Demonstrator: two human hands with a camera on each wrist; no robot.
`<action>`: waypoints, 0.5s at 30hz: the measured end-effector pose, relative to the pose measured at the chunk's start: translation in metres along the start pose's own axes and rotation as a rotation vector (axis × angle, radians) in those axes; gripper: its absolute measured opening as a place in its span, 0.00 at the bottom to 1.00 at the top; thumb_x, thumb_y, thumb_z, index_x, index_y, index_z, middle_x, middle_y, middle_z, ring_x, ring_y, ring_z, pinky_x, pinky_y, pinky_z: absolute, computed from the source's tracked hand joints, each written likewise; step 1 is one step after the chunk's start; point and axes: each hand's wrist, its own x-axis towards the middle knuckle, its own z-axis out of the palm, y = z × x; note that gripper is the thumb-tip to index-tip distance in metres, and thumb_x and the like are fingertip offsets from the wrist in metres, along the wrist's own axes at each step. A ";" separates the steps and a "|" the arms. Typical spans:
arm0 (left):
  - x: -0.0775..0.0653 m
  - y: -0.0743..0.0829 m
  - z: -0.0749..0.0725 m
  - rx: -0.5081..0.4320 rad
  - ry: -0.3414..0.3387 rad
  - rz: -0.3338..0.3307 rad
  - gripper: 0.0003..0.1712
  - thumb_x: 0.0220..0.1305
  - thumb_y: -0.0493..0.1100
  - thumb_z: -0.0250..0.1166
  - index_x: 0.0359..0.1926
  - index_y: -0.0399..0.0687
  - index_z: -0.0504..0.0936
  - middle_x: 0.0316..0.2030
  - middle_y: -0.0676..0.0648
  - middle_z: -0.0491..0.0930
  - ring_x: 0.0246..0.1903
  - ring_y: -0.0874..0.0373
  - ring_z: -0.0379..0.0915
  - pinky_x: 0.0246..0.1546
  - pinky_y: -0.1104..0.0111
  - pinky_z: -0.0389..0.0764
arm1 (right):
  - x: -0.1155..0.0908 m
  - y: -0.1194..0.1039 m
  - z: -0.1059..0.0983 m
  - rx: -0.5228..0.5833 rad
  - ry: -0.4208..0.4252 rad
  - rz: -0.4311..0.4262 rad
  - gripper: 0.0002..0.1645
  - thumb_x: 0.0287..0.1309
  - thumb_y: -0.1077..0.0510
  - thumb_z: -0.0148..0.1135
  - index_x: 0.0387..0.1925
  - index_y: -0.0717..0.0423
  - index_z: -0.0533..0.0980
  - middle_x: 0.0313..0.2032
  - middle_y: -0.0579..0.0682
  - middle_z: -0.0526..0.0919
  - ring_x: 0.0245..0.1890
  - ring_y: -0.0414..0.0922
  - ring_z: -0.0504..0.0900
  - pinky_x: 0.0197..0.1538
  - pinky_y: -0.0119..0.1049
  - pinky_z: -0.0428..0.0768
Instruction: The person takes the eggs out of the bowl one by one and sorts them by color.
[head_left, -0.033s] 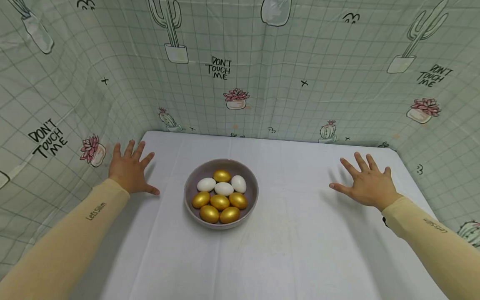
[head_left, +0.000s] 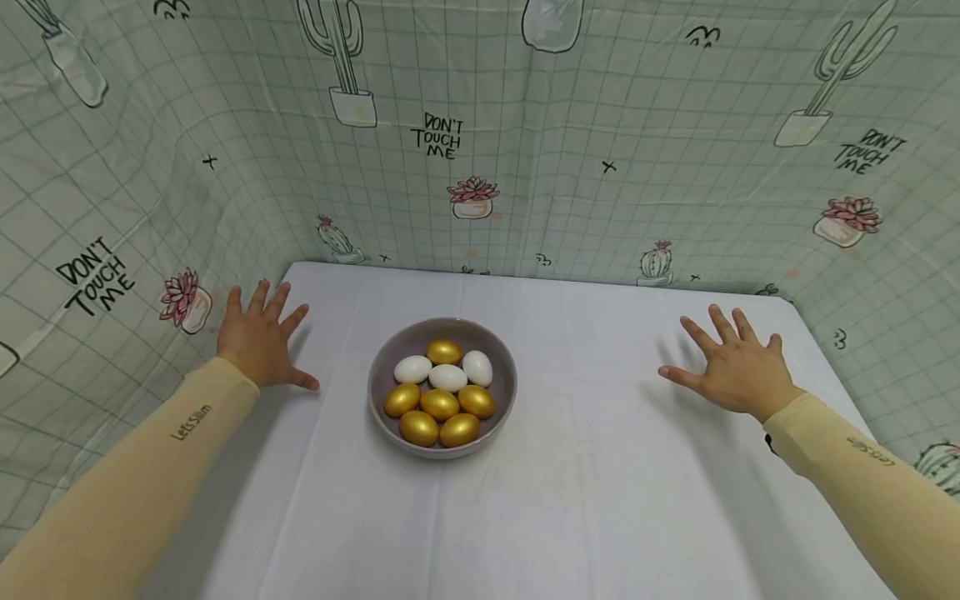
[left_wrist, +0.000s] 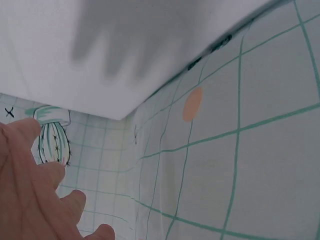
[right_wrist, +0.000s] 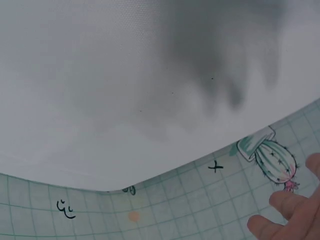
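Note:
A round mauve bowl (head_left: pixel 502 358) sits on the white tabletop, left of centre in the head view. Several shiny gold eggs (head_left: pixel 439 404) lie in it, most of them in its near half. Three white eggs (head_left: pixel 447 377) rest among them, behind the middle gold row. To the left of the bowl, my left hand (head_left: pixel 258 342) is held over the table with fingers spread, holding nothing. My right hand (head_left: pixel 738 367) is spread the same way at the far right, well away from the bowl, and also holds nothing. Each wrist view shows fingertips and a hand's shadow on the tabletop.
The white-covered table (head_left: pixel 585 500) runs back to a grid-patterned cloth (head_left: pixel 570 200) printed with cacti and lettering. This cloth rises behind the table and along both sides, close to the left hand. Beige sleeves (head_left: pixel 150 467) cover both forearms.

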 end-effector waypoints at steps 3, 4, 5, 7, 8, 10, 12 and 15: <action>0.001 0.000 0.000 0.001 -0.004 -0.002 0.74 0.35 0.87 0.62 0.74 0.42 0.63 0.73 0.27 0.47 0.72 0.27 0.40 0.66 0.33 0.42 | 0.001 0.001 0.000 0.010 -0.008 0.000 0.62 0.57 0.16 0.41 0.78 0.51 0.51 0.74 0.73 0.45 0.71 0.75 0.43 0.53 0.85 0.47; 0.001 0.000 0.000 0.001 -0.006 -0.001 0.74 0.35 0.87 0.62 0.74 0.42 0.63 0.73 0.27 0.48 0.72 0.27 0.40 0.66 0.33 0.42 | 0.000 0.002 0.001 0.015 -0.011 0.002 0.62 0.57 0.16 0.41 0.78 0.51 0.51 0.74 0.73 0.46 0.71 0.75 0.44 0.53 0.85 0.47; 0.000 0.000 0.000 -0.001 -0.009 -0.001 0.74 0.35 0.87 0.62 0.74 0.42 0.63 0.73 0.27 0.48 0.72 0.27 0.40 0.66 0.33 0.42 | -0.001 0.003 0.001 0.018 -0.014 0.005 0.62 0.57 0.15 0.41 0.78 0.51 0.52 0.73 0.73 0.46 0.71 0.75 0.44 0.53 0.85 0.47; 0.000 0.000 0.001 -0.004 -0.016 0.000 0.74 0.35 0.87 0.62 0.74 0.42 0.63 0.73 0.27 0.48 0.72 0.27 0.40 0.66 0.33 0.42 | -0.002 0.004 0.001 0.025 -0.017 0.009 0.62 0.57 0.15 0.40 0.78 0.52 0.52 0.73 0.73 0.47 0.71 0.75 0.44 0.53 0.85 0.47; 0.000 -0.001 0.001 -0.009 -0.019 0.000 0.74 0.35 0.87 0.62 0.74 0.41 0.63 0.73 0.27 0.48 0.72 0.27 0.40 0.67 0.33 0.42 | -0.002 0.004 0.001 0.028 -0.018 0.010 0.62 0.57 0.15 0.40 0.78 0.52 0.52 0.73 0.73 0.47 0.71 0.75 0.44 0.53 0.85 0.47; -0.001 -0.001 0.002 -0.014 -0.027 0.003 0.74 0.36 0.87 0.62 0.74 0.41 0.62 0.73 0.26 0.48 0.72 0.27 0.40 0.67 0.34 0.42 | -0.003 0.004 0.002 0.028 -0.017 0.011 0.62 0.56 0.15 0.40 0.78 0.51 0.52 0.73 0.73 0.47 0.71 0.74 0.45 0.53 0.85 0.48; 0.000 -0.001 0.002 -0.023 -0.033 0.010 0.74 0.36 0.87 0.62 0.74 0.40 0.62 0.73 0.26 0.48 0.72 0.27 0.40 0.67 0.34 0.42 | -0.003 0.004 0.002 0.029 -0.019 0.010 0.63 0.56 0.14 0.39 0.78 0.51 0.52 0.74 0.72 0.47 0.71 0.74 0.45 0.53 0.84 0.48; 0.000 0.002 0.002 -0.042 -0.028 0.029 0.75 0.36 0.87 0.61 0.75 0.40 0.61 0.73 0.27 0.49 0.71 0.27 0.41 0.67 0.35 0.43 | -0.003 0.005 0.000 0.027 -0.026 0.010 0.63 0.56 0.14 0.40 0.78 0.51 0.51 0.74 0.72 0.47 0.71 0.75 0.45 0.54 0.84 0.49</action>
